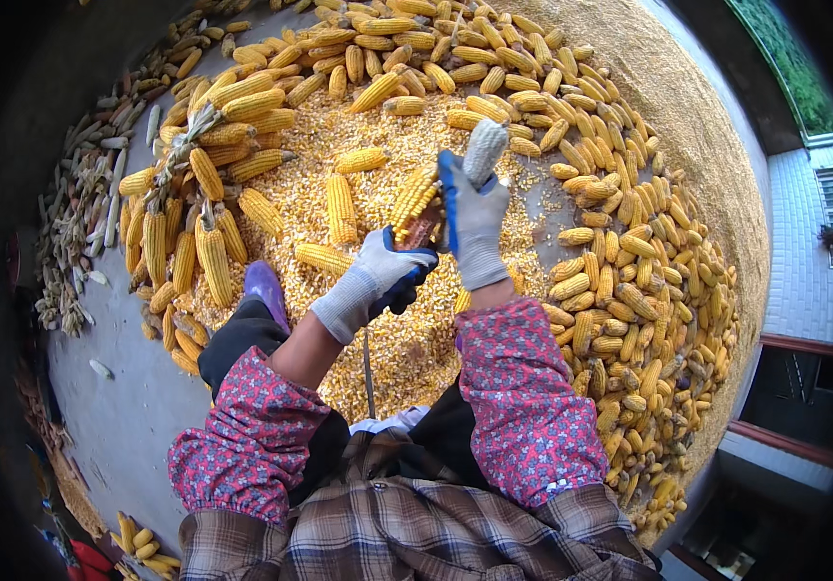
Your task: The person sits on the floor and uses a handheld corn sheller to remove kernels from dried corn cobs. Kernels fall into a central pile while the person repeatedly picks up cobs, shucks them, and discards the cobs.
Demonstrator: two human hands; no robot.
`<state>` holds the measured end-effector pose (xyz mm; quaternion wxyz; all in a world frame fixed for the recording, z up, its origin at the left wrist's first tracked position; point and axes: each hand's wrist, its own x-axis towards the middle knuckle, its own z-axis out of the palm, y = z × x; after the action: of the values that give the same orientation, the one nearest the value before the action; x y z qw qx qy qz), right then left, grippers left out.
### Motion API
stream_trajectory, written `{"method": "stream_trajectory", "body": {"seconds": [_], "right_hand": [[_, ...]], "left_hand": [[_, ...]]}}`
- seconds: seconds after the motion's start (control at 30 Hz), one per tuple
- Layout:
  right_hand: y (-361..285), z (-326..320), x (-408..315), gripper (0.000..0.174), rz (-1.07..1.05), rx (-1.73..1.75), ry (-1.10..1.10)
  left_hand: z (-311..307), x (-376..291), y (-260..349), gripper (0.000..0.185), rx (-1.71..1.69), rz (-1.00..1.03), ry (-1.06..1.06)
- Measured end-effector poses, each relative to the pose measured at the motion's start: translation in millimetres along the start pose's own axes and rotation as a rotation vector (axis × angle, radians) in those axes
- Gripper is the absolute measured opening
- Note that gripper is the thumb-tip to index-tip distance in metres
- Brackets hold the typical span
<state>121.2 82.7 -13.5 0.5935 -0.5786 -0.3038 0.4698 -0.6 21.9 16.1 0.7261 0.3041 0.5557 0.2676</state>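
My left hand [392, 267], in a grey knit glove with a blue coated palm, grips a partly shelled corn cob [416, 203]. Yellow kernels still cover its upper part, while the reddish-brown core shows bare near my thumb. Close on the right, my right hand [476, 210], gloved alike, is closed around a pale bare corncob [485, 149] that sticks out above the fist. The fist meets the side of the partly shelled cob; its exact contact is hidden. Under both hands spreads a heap of loose corn kernels [416, 334], with several whole ears [342, 210] lying on it.
Whole corn ears [627, 290] form a thick bank along the right and far side. Ears tied by their husks [213, 254] lie at the left, beyond my purple boot [265, 287]. Stripped cobs [82, 203] are piled farther left on the concrete floor [119, 407].
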Motion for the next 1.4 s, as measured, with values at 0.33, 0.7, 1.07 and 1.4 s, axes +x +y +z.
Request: {"method": "stream_trajectory", "body": {"seconds": [0.33,0.7,1.07,1.4], "right_hand": [[1,-1,-3,0.024,-0.074,-0.193,0.022],[-9,-11,13,0.035,0.195,0.052,-0.095],[-15,-7,1,0.024,-0.157,-0.104,-0.042],[0,5,-13,0.038,0.066,-0.044,-0.134]], "left_hand": [[3,-3,-6,0.027,0.819,0.469,0.331],[-4,-2,1,0.026,-0.028,0.053,-0.114],[-2,1,7,0.024,-0.132,-0.065,-0.209],[9,24,-35,0.058,0.578,0.477,0.250]]}}
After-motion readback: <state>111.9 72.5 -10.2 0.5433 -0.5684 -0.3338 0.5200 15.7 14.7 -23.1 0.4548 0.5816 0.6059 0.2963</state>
